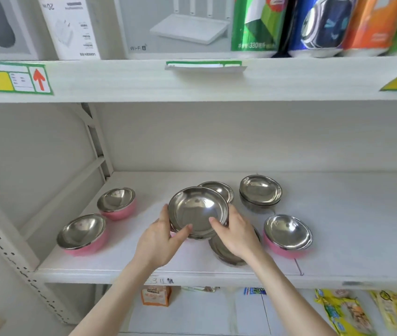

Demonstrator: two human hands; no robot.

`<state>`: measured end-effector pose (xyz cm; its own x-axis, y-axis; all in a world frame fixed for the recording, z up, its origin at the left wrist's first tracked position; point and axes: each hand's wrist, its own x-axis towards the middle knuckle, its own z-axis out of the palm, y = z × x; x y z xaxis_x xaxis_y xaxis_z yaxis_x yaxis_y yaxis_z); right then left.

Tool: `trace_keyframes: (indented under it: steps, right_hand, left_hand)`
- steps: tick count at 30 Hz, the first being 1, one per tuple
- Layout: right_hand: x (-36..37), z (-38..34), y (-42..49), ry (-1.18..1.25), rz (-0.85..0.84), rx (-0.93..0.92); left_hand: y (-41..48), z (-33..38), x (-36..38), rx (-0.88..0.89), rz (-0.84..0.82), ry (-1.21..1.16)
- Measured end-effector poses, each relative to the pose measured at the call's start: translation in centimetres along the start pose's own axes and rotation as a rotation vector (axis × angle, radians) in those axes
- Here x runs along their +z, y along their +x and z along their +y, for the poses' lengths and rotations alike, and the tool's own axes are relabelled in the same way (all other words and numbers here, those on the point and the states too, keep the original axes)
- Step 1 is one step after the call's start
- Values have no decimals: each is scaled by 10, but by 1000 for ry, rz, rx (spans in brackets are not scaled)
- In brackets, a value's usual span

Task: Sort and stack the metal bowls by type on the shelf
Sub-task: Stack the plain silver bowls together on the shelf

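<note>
I hold a plain steel bowl (198, 209) between my left hand (161, 238) and my right hand (235, 232), tilted toward me above the white shelf (352, 229). A hint of pink shows under its left edge. Pink-sided steel bowls stand at the left front (82, 235), left back (117, 202) and right front (287, 235). A stack of plain steel bowls (260, 192) stands at the back right. Another plain bowl (219, 190) sits behind the held one. A flat steel dish (226, 253) lies under my right wrist.
A perforated upright post (11, 251) and a diagonal brace bound the shelf's left side. The shelf above (192, 81) carries boxes and colourful bags. Packets lie on the shelf below (350, 311). The right part of the bowl shelf is bare.
</note>
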<state>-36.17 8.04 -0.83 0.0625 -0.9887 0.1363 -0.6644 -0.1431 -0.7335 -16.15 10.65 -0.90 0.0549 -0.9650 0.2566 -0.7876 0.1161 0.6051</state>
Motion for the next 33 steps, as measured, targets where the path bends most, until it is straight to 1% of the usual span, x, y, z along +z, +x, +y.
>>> trace_keyframes:
  steps: [8, 12, 16, 22, 27, 33]
  right_hand:
    - [-69, 66, 33, 4, 159, 45]
    - [-101, 102, 60, -3, 178, 85]
    - [-127, 134, 92, -10, 156, 60]
    - [-144, 162, 144, -37, 90, 42]
    - [-138, 176, 177, -61, 46, 40]
    - [-116, 199, 188, -168, -12, 69]
  left_hand:
    - [47, 75, 56, 124, -106, -31]
    - [68, 110, 90, 102, -151, -64]
    - [95, 135, 121, 60, -153, -97]
    - [141, 148, 155, -16, -130, -95]
    - [167, 143, 174, -79, -129, -119]
    - [179, 126, 196, -143, -212, -37]
